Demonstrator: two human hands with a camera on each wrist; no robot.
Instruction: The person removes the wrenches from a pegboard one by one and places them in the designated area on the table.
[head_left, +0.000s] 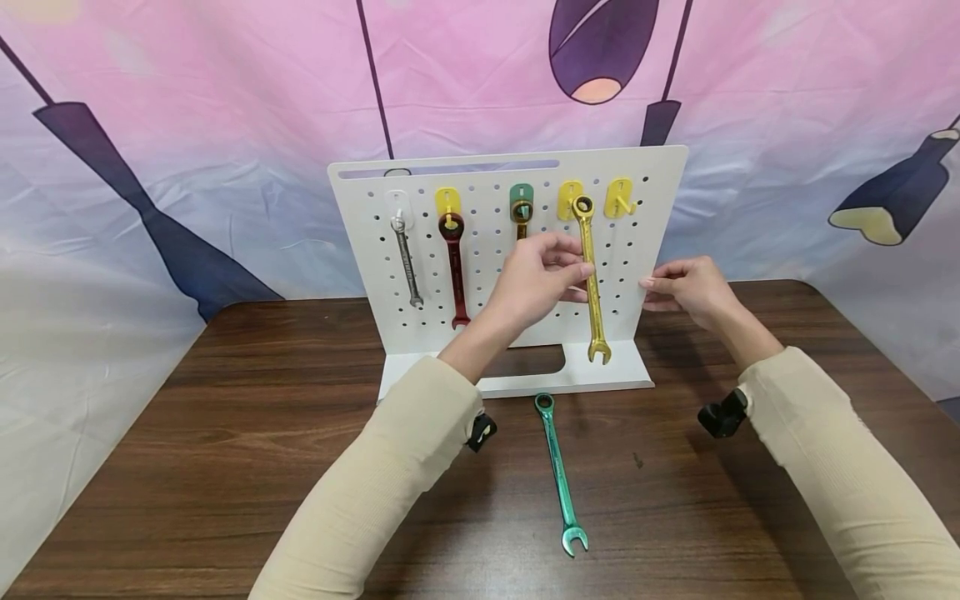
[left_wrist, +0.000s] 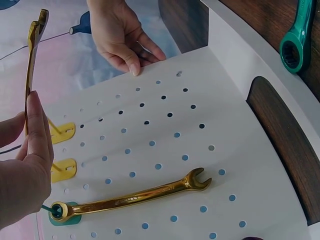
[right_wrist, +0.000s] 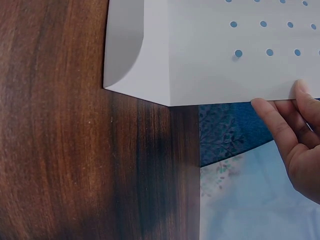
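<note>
My left hand (head_left: 542,279) pinches a gold combination wrench (head_left: 592,283) between thumb and fingers. Its ring end is up, close to a yellow hook (head_left: 567,193); whether it touches the hook I cannot tell. In the left wrist view that wrench (left_wrist: 31,65) stands off the board, seen edge-on. At the right edge of the white pegboard (head_left: 630,250), my right hand (head_left: 693,292) holds on with thumb and fingers, as the right hand (right_wrist: 300,135) also shows in its wrist view. A darker gold wrench (left_wrist: 130,198) hangs from the green hook, partly hidden by my left hand in the head view.
A silver wrench (head_left: 407,262) and a red wrench (head_left: 455,271) hang on the board's left half. The rightmost yellow hook (head_left: 619,198) carries nothing. A green wrench (head_left: 558,475) lies on the brown wooden table (head_left: 225,467) before the board. Behind hangs a patterned cloth (head_left: 247,125).
</note>
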